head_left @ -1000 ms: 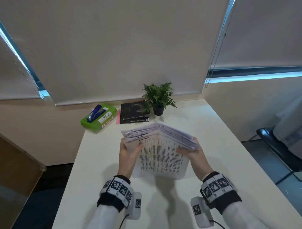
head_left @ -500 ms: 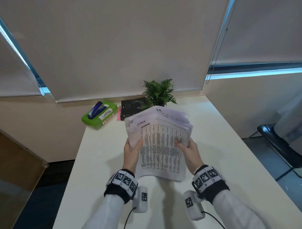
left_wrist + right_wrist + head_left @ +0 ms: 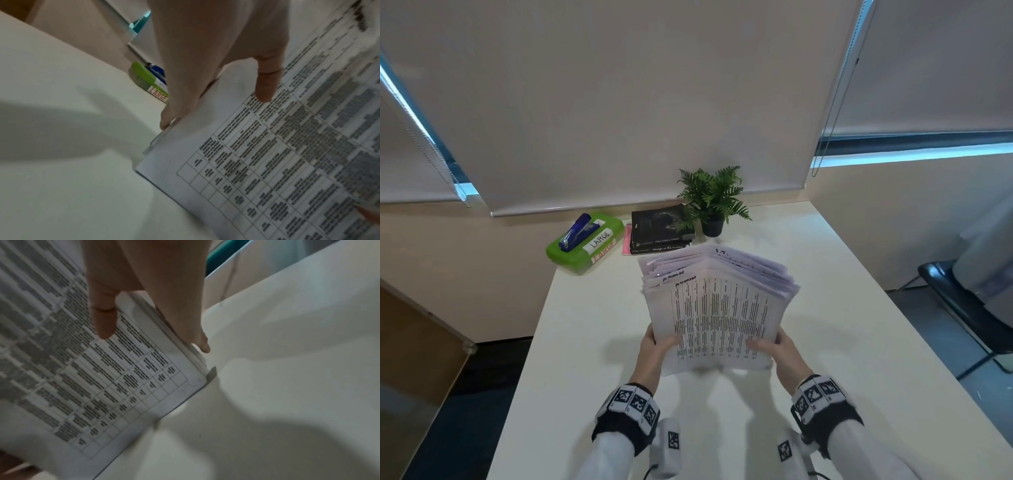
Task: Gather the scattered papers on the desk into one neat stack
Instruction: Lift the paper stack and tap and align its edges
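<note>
A thick stack of printed papers (image 3: 717, 308) stands tilted on its lower edge on the white desk (image 3: 592, 342), its top sheets fanned out toward the far side. My left hand (image 3: 657, 346) grips the stack's lower left side, thumb on the printed front sheet (image 3: 267, 154) and fingers behind. My right hand (image 3: 777, 347) grips the lower right side the same way, thumb over the table print (image 3: 123, 369). The fingers behind the stack are mostly hidden.
At the desk's far edge lie a green box (image 3: 585, 245) labelled LARGE with a blue stapler (image 3: 577, 231) on it, two black books (image 3: 661, 229), and a small potted fern (image 3: 714, 200). A dark chair (image 3: 962, 308) stands to the right of the desk.
The stack has swung from lying bent over my hands to standing nearly upright, with its lower edge down on the desk. Both hands slid lower along its sides.
</note>
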Tool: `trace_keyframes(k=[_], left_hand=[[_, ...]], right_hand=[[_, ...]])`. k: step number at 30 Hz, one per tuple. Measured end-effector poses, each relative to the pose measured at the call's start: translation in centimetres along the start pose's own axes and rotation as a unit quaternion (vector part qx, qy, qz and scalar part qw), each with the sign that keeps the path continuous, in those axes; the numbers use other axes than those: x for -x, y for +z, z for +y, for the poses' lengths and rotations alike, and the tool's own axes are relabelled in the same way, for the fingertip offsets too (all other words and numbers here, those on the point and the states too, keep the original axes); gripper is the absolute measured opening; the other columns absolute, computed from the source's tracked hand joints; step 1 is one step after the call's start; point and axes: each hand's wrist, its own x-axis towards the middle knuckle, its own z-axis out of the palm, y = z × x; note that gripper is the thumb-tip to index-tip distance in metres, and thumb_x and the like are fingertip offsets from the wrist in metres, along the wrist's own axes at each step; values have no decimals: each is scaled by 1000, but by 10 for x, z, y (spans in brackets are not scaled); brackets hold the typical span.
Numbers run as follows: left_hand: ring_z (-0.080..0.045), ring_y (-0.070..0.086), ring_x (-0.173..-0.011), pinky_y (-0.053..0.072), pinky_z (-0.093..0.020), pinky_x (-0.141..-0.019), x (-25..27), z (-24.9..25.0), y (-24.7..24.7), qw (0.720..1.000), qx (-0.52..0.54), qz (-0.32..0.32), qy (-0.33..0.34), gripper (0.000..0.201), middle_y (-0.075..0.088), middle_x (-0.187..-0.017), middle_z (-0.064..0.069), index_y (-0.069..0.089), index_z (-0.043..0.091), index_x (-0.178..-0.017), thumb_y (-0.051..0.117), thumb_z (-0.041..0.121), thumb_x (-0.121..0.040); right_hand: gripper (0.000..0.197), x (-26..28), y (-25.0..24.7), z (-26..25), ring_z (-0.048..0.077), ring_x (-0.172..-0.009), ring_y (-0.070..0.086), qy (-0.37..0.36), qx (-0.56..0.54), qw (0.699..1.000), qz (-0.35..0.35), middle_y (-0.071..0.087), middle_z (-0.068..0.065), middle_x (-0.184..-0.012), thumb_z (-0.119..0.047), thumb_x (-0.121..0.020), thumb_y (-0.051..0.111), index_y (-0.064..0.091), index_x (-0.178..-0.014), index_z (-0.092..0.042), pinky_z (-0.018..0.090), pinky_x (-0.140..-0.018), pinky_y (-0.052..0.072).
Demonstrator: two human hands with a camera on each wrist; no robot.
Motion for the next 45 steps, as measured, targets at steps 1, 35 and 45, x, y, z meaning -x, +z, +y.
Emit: trace_keyframes(k=[1,35,45], left_hand=[[-30,60,-111,44,-48,-102,-1,-1,0,1000,-8,-3,1,81,65,-120,-13,53,8,-120,75,24,-44],[-22,51,-125,42,-38,-104,-6,107,-22,822,-523,-176,140,56,51,-139,-5,33,17,-144,55,27,-93],[-21,66,-84,52,-32,-74,7,103,-48,908,-390,-68,135,44,71,-90,-2,65,16,-89,82,42,-58]], right_hand=[[65,-3,-1,3,26,-104,64,4,5,1000,-6,70,7,-111,-8,-55,74,57,-118,-12,47,-95,48],[23,22,-14,-170,23,-86,70,-67,389,908,-140,73,6,-94,-6,-73,75,69,-95,-8,32,-78,57],[24,35,-49,-86,29,-94,70,-69,173,976,-112,74,12,-101,-10,-80,69,70,-103,-2,45,-87,53]])
